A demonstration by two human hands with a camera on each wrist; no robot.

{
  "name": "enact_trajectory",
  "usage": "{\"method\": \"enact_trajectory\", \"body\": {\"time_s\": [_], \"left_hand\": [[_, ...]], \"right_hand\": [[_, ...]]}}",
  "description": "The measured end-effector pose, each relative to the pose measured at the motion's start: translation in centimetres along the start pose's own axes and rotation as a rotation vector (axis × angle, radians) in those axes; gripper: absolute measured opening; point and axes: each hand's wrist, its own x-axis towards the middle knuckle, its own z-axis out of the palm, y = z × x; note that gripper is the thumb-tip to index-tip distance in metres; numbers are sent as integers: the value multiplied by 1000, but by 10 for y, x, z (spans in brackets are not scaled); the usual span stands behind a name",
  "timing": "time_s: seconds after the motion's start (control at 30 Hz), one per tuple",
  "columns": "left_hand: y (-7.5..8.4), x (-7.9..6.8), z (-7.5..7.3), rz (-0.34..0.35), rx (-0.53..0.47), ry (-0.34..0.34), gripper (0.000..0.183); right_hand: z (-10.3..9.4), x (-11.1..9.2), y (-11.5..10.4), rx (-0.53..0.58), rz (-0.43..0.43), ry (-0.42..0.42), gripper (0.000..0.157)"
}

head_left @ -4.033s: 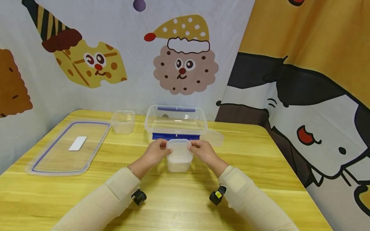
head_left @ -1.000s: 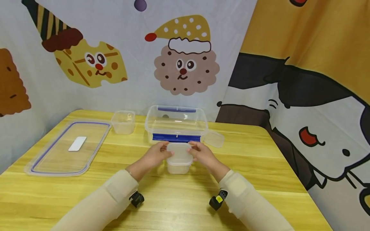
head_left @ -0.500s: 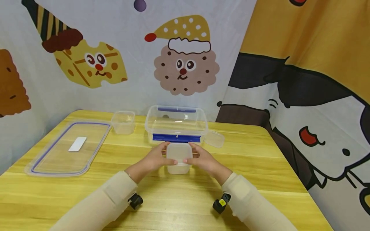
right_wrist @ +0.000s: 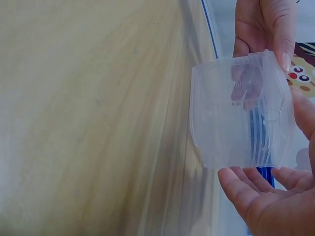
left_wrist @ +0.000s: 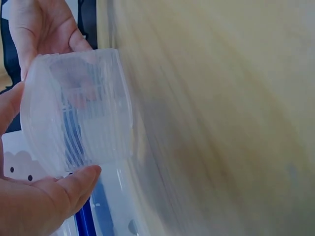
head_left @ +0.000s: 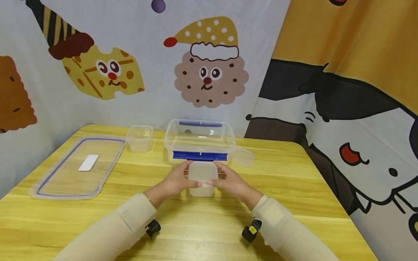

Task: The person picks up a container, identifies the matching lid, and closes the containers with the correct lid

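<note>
A small clear plastic food container (head_left: pixel 201 192) with a frosted lid (head_left: pixel 202 171) stands in the middle, in front of the big box. My left hand (head_left: pixel 174 179) grips its left side and my right hand (head_left: pixel 232 180) its right. Both thumbs lie on the near edge of the lid, while the other fingers reach along the sides and far corners. In the left wrist view the ribbed walls of the container (left_wrist: pixel 93 113) show between the two hands. Seen from the right wrist, fingertips (right_wrist: pixel 236 184) of the right hand touch the container's side.
Behind stands a large clear box (head_left: pixel 199 139) with blue latches. A loose small lid (head_left: pixel 243 156) lies at its right. Another small container (head_left: pixel 140 139) stands back left, beside a large blue-sealed lid (head_left: pixel 70 185) bearing a white piece (head_left: pixel 88 162). A printed curtain (head_left: pixel 153 108) borders the table.
Both thumbs have come from the lid's sides onto its near edge, and the hands have closed in around the container. The container sits slightly nearer than four seconds ago.
</note>
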Motion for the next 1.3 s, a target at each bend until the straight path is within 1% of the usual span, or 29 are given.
{"method": "enact_trajectory", "body": {"time_s": [0.27, 0.43, 0.53, 0.63, 0.73, 0.83, 0.93, 1.0, 1.07, 1.17, 1.3], "left_hand": [[3, 2, -2, 4, 43, -23, 78], [3, 0, -2, -2, 18, -17, 80], [3, -1, -2, -7, 5, -22, 81], [4, 1, -3, -38, 19, -14, 76], [5, 6, -3, -65, 64, 15, 62], [5, 11, -5, -83, 81, 38, 48], [4, 16, -5, -86, 69, 47, 39], [3, 19, -6, -94, 61, 56, 36], [2, 21, -6, -92, 74, 68, 35], [2, 24, -7, -110, 79, 86, 35], [2, 28, -7, -123, 67, 88, 34]], "right_hand": [[-5, -3, -2, -7, -12, -28, 78], [-4, -1, -5, -10, 11, -21, 77], [-4, 0, -6, -8, 25, -18, 72], [-5, 4, -6, -14, 54, 0, 64], [-4, 8, -7, -17, 96, 33, 56], [-4, 13, -8, -13, 119, 51, 52], [-3, 16, -9, -3, 140, 63, 51], [-2, 18, -9, 13, 154, 62, 51], [-2, 20, -9, 29, 163, 58, 51], [-1, 22, -10, 51, 166, 46, 52], [-1, 24, -9, 78, 172, 52, 52]]}}
